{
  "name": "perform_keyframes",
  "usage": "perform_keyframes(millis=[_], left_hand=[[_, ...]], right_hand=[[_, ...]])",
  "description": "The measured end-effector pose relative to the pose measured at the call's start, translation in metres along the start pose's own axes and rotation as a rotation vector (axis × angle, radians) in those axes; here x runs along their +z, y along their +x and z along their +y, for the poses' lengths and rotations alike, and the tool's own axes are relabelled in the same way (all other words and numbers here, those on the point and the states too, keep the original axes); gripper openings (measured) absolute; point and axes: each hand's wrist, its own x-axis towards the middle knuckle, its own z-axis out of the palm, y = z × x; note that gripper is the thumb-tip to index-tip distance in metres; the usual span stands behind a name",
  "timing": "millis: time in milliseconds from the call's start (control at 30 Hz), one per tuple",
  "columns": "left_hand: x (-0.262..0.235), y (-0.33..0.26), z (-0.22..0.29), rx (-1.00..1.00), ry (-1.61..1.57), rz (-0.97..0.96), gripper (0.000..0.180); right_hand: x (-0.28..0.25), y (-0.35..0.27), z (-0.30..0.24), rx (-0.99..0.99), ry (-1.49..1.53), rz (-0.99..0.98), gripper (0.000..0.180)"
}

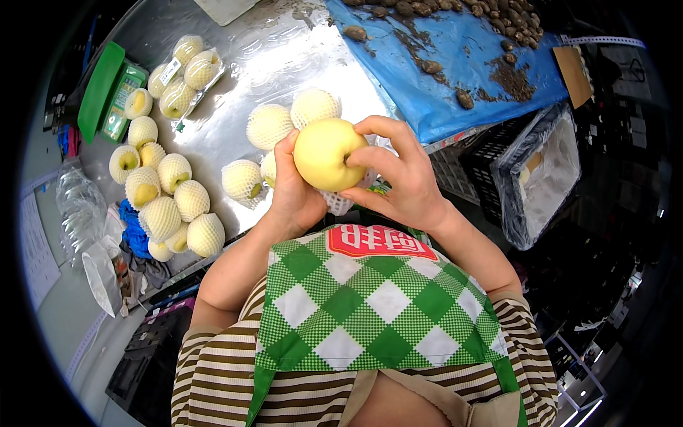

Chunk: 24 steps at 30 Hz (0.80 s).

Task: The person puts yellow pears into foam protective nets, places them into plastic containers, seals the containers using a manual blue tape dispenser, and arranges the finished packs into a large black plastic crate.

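One yellow fruit [321, 155], round, without netting, held aloft between both hands, over the near edge of the metal surface [284, 43] and just beyond the green checked apron [384, 299]. Long axis: none evident, the form being near-globular; dark hollow turned to the right, facing the right hand [409, 178]. Left hand [297, 196]: grasping, cupped along the left side and underside, thumb upright on the flank, remaining fingers mostly hidden. Right hand: grasping at the right side, one fingertip at the upper edge, another at the hollow, thumb at the lower edge. Nearer hand: neither, both in contact. Below, between the hands: white foam netting [336, 204], partly concealed; contact with the fruit not determinable. Beyond: two netted fruits [315, 107], side by side on the surface.
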Motion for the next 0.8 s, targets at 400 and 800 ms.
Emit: perform_keyframes(millis=[400, 800], left_hand=[[-0.0035, 0.0030, -0.0016, 0.020, -0.009, -0.012, 0.058], [-0.0012, 0.0041, -0.0035, 0.017, -0.004, -0.014, 0.058]], right_hand=[[-0.0009, -0.0015, -0.0001, 0.026, 0.006, -0.022, 0.040], [-0.0027, -0.0025, 0.0058, 0.058, 0.099, -0.027, 0.040]])
